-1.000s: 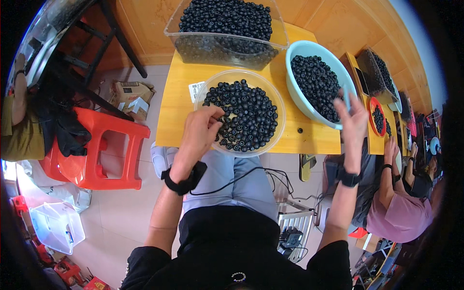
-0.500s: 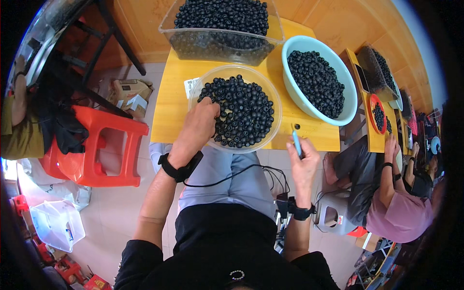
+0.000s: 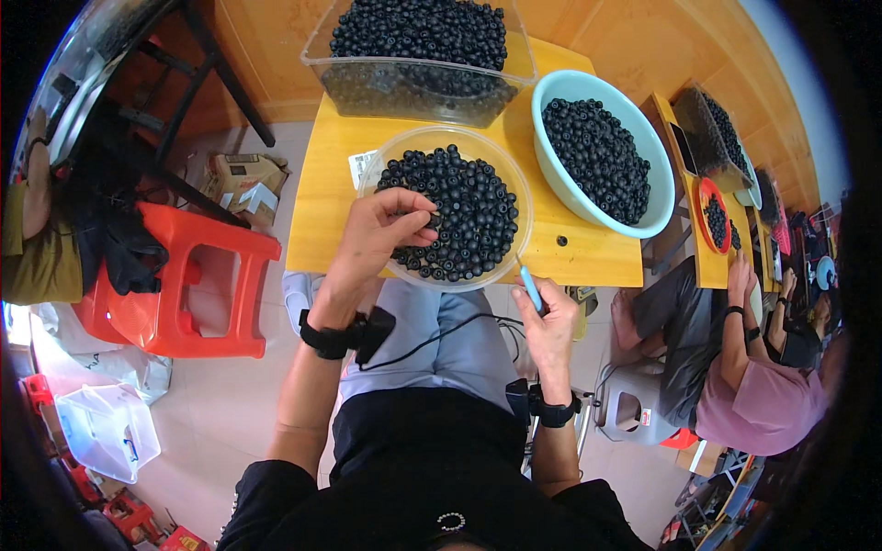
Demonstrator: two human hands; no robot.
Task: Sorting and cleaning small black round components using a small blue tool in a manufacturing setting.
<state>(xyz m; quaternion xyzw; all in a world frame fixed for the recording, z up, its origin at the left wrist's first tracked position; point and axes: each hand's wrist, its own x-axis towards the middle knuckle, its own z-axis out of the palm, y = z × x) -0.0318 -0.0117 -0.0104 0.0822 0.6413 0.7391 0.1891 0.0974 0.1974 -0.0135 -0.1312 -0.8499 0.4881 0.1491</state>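
1 red plastic stool (image 3: 147, 321), left side, dark cloth article (image 3: 138, 262) lying over it. 1 brown cardboard box (image 3: 243, 167) on pale tiled floor (image 3: 220, 404), beyond stool. 1 clear rectangular plastic bin (image 3: 106, 432), lower left, beside whitish plastic sack (image 3: 147, 372). 1 grey plastic stool (image 3: 649, 390), right, near 1 person in pink top (image 3: 763, 404). Orange-brown wood-panelled wall (image 3: 625, 41), far end.
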